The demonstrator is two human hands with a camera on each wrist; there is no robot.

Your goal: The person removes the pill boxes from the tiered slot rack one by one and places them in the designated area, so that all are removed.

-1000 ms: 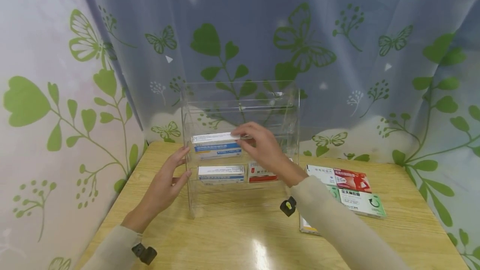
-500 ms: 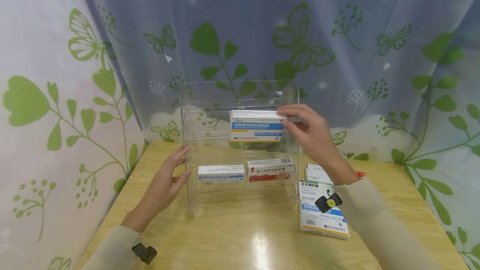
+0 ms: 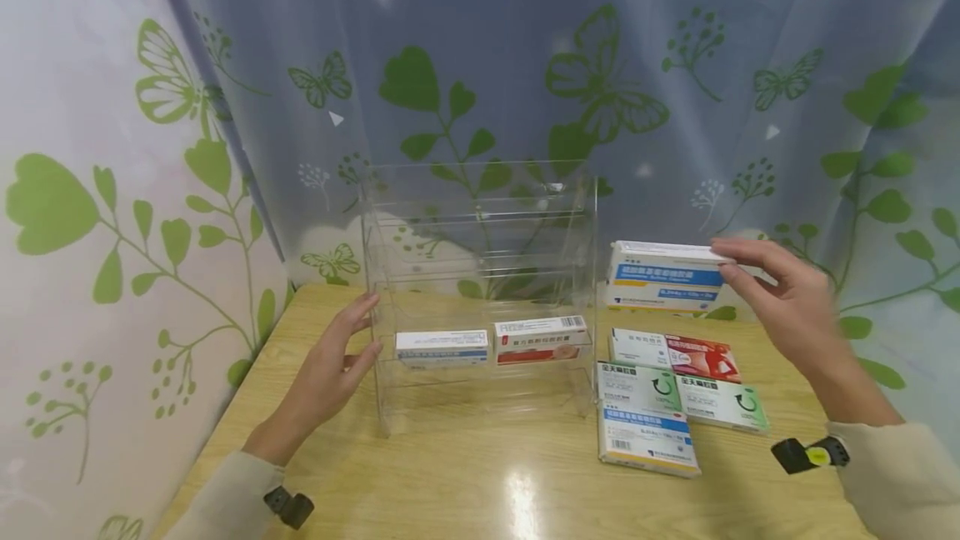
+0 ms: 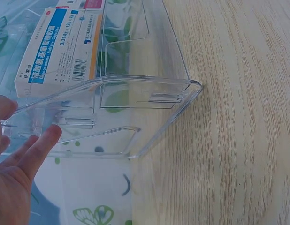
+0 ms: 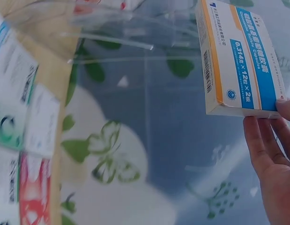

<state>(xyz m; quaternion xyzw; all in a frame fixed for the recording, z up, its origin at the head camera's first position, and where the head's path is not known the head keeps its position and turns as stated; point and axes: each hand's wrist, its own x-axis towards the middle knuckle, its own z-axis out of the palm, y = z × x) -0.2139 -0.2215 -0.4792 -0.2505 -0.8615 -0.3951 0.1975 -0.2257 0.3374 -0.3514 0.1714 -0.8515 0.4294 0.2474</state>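
My right hand [image 3: 798, 307] pinches the end of a white, blue and orange medicine box [image 3: 663, 277], held upright in the air right of the clear acrylic rack [image 3: 480, 394]. In the right wrist view, the thumb is on the face of this medicine box [image 5: 239, 61], with fingers under its end. My left hand [image 3: 330, 369] rests against the rack's left side, its fingers fairly straight and thumb apart. The left wrist view shows those fingers [image 4: 34, 157] at the clear side panel. On the rack's low shelf stand a blue-and-white medicine box [image 3: 442, 348] and a red-and-white one [image 3: 542, 342].
Right of the rack, several medicine boxes lie flat: a blue-and-white one [image 3: 648, 440], two green-and-white ones [image 3: 637, 390] [image 3: 723, 402], a red one [image 3: 703, 359] and a white one [image 3: 639, 348]. A patterned curtain [image 3: 480, 65] hangs behind the wooden table [image 3: 465, 482].
My right hand has lifted the medicine box off the rack's upper shelf and carried it rightward, past the rack's right side. My left hand has stayed in place.
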